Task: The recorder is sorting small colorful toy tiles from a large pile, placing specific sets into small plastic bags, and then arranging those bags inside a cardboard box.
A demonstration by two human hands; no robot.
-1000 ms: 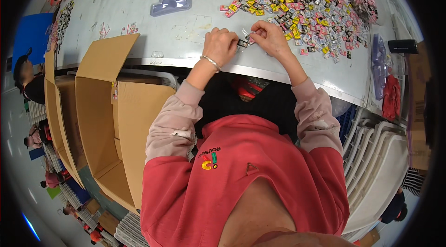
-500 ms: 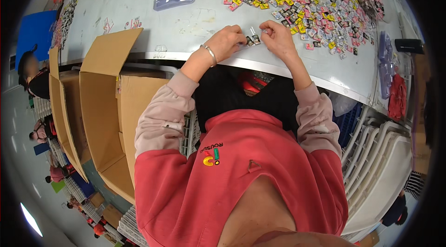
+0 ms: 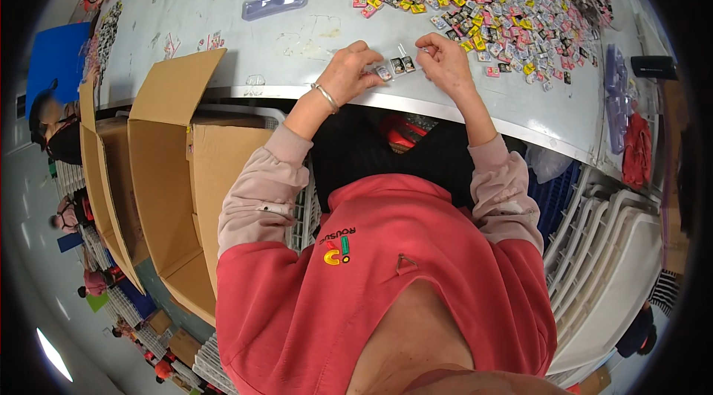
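Note:
My left hand point(image 3: 347, 77), with a bangle on its wrist, is over the near edge of the table point(image 3: 223, 16). Its thumb and fingers close around a small pale tile-like piece point(image 3: 383, 73). Just right of that piece, two small black pieces point(image 3: 402, 65) lie side by side, with a thin clear strip point(image 3: 402, 49) sticking up behind them. My right hand point(image 3: 448, 66) is to the right of the black pieces, its thumb and forefinger pinched together. Whatever may be between those fingertips is too small to make out.
A large heap of small yellow, pink, black and white pieces point(image 3: 483, 5) spreads at the far right. Behind my left hand lies a clear plastic tray point(image 3: 275, 1). An open cardboard box point(image 3: 160, 194) stands at left; stacked white plastic trays point(image 3: 605, 283) stand at right.
My left hand has shifted slightly left, away from the black pieces, and a pale piece now shows at its fingertips. My right hand has hardly moved.

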